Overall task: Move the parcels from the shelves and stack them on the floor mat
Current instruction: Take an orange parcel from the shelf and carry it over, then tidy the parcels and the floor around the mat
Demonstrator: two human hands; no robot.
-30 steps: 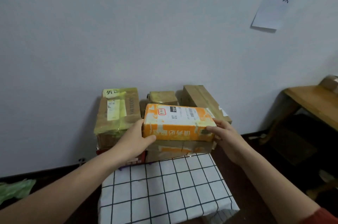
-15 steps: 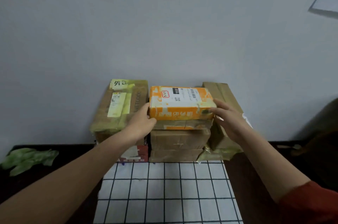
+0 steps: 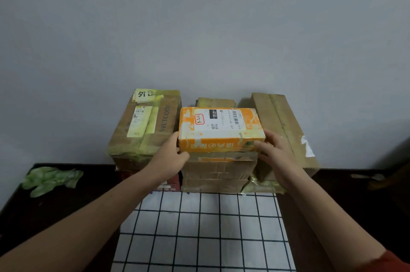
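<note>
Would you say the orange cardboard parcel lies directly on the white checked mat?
No, the orange cardboard parcel sits on stacked brown cardboard boxes, above the white checked mat.

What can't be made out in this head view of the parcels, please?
Head view:
- Small brown parcel: mostly hidden behind the orange box.
- Red box: largely covered by the left hand and its forearm.
- Fine print on the orange box's label: too small to read.
- Checked mat: near end cut off by the bottom edge.
</note>
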